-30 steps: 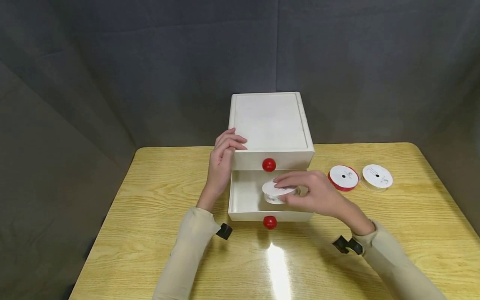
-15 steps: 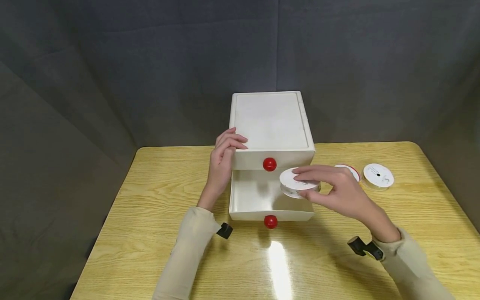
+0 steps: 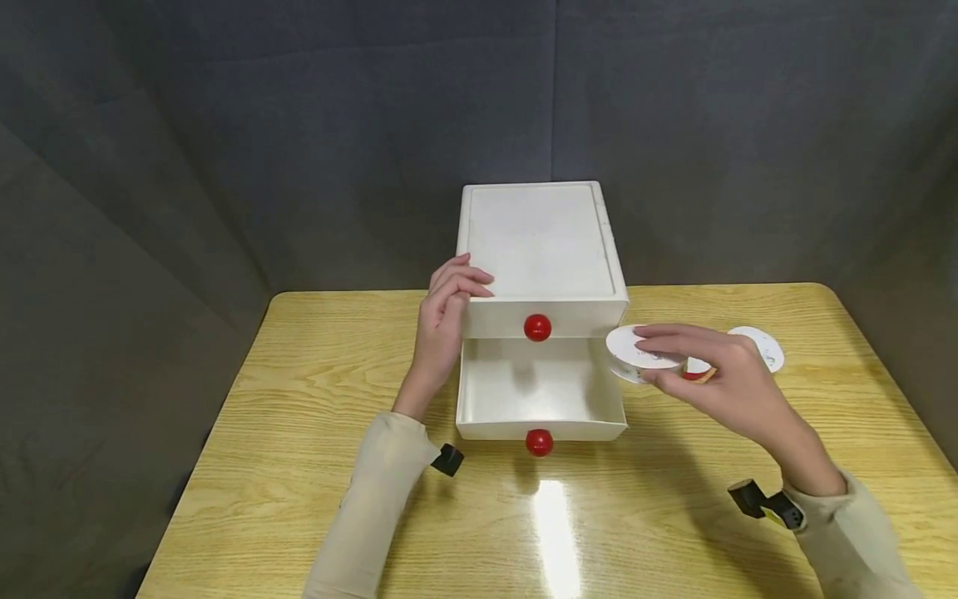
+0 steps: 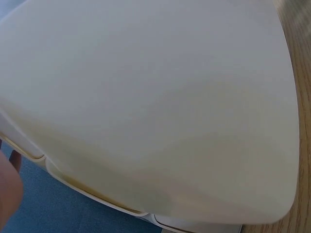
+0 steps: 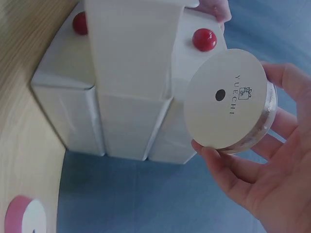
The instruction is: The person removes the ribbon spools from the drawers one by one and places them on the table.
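Dark grey cloth [image 3: 157,274], draped at left and across the far side; yellow-brown wooden table [image 3: 329,391], reaching to the right; left hand [image 3: 441,318], fingers extended and slightly parted, laid over the near left edge of the white cabinet [image 3: 546,237]; cabinet at centre on the table; upper red knob [image 3: 537,328] on its top drawer [image 3: 501,320]; second drawer [image 3: 486,431] beneath, pulled out toward the near side, with lower red knob [image 3: 539,443] on its front; ribbon spool [image 3: 632,348], white-faced, printed YUECHI in the right wrist view, held outside the second drawer, just to its right; red-rimmed spool [image 3: 695,367], partly hidden, on the table farther right; right hand [image 3: 737,384], thumb and fingers pinching the ribbon spool by its edge; pale spool [image 3: 765,344] beyond, partly behind the right hand.
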Motion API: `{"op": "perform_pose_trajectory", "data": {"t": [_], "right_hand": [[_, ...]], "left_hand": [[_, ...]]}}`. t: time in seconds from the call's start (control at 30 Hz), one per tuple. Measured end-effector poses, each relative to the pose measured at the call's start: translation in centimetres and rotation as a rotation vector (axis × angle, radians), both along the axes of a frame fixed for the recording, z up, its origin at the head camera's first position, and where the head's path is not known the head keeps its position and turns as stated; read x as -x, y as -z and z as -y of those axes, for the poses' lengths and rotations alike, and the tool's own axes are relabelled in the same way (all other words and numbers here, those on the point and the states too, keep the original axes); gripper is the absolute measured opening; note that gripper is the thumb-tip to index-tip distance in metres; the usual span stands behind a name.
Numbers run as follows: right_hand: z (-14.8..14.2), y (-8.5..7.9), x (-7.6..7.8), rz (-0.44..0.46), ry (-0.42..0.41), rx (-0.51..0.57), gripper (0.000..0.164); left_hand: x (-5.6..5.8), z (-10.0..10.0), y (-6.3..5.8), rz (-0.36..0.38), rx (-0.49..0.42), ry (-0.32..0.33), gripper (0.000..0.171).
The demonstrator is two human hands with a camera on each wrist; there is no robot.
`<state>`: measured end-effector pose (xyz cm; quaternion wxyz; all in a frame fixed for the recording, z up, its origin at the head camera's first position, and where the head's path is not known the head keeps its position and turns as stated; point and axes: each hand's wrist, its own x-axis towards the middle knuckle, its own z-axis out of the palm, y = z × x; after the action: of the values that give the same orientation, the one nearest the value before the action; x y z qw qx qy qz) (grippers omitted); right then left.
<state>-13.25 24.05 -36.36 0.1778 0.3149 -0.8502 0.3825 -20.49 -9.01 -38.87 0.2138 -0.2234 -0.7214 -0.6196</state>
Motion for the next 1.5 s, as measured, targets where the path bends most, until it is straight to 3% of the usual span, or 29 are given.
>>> {"op": "perform_pose_trajectory", "data": {"t": [0.3, 0.57, 1.1, 1.5], "right_hand": [[-2.5, 2.3, 0.3, -0.025, 0.142, -0.096, 0.038], [-4.9, 5.8, -0.1, 0.059, 0.26, -0.161, 0.031], [-8.1, 9.8, -0.1, 0.17, 0.33, -0.221, 0.028], [-8.4, 10.9, -0.1, 0.206, 0.31, -0.24, 0.03]], "left_hand": [[0.1, 0.1, 0.0, -0.011, 0.002, -0.01, 0.033], [0.1, 0.1, 0.1, 0.001, 0.012, -0.007, 0.033], [0.2, 0.1, 0.1, -0.025, 0.016, -0.003, 0.033], [0.2, 0.1, 0.1, -0.038, 0.006, 0.002, 0.032]]}}
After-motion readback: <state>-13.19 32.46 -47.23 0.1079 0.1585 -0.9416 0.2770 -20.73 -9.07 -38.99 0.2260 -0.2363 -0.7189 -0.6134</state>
